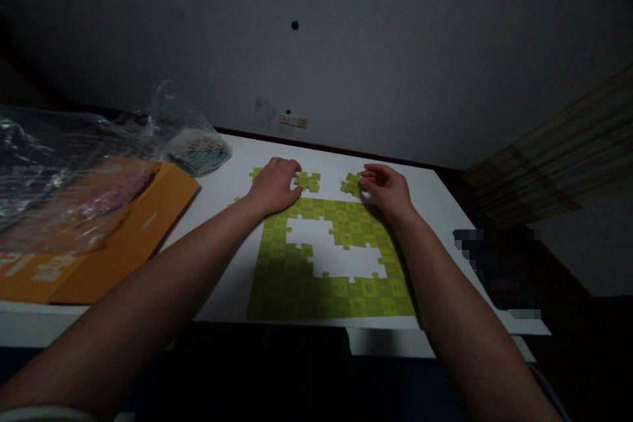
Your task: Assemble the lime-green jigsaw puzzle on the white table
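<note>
A green jigsaw puzzle (297,293) lies flat on the white table, with an irregular gap in its middle where white shows through. My left hand (274,188) is beyond the puzzle's far left corner, its thumb and fingers closed about the left edge of a green puzzle piece (308,182). To the right, my right hand (388,191) pinches another green puzzle piece (351,184) between thumb and fingers, just past the puzzle's far edge. More green pieces (255,173) show partly behind my left hand and wrist.
On the left, an orange cardboard folder or box (123,247) lies under clear plastic wrapping (74,138). A bag with blue-green contents (200,150) sits behind it. A wall with sockets (293,120) rises beyond the white table (222,297). A curtain (544,151) hangs at right.
</note>
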The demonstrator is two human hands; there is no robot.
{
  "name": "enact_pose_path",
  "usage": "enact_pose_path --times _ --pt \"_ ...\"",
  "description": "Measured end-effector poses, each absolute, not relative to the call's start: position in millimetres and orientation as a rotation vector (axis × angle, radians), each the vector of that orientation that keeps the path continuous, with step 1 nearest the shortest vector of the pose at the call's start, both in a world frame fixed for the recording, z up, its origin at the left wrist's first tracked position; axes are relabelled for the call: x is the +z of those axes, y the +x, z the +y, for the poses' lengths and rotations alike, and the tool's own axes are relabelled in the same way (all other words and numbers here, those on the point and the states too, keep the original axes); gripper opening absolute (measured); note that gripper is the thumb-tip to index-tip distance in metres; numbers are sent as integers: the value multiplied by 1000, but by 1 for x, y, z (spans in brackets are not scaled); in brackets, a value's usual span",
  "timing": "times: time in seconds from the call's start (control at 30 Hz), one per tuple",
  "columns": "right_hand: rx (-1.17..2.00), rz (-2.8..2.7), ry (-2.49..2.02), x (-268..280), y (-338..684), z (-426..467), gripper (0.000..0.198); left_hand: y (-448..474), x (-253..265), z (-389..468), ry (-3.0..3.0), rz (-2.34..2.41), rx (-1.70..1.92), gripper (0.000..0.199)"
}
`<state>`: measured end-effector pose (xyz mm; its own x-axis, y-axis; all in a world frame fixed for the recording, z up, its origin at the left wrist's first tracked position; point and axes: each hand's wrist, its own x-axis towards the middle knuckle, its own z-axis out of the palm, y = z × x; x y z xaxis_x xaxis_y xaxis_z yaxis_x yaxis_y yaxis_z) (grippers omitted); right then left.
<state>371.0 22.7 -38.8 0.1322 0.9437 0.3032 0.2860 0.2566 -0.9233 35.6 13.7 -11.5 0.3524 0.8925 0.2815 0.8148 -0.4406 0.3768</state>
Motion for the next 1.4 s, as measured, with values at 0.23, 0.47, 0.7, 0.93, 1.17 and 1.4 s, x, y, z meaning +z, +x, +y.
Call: enact_pose_path --times 0.23,0.47,0.7,0.93,1.17,1.4 --pt "576 -1646 -1335 -33 367 15 40 38 -10 11 2358 1540 669 36" --pt "440 -1648 -1311 -24 362 9 37 38 -11 10 2382 1639 577 34" --pt "271 -1734 -1352 -21 363 5 38 40 -7 8 2364 1657 548 36" --pt "284 -1888 -1431 -24 370 6 47 39 -7 10 2491 1682 530 40" --pt "917 -1728 -1226 4 303 -28 55 40 -9 8 2501 1760 432 41" --pt "1227 -2095 -1231 -9 249 -58 42 41 -10 6 2479 1753 432 43"
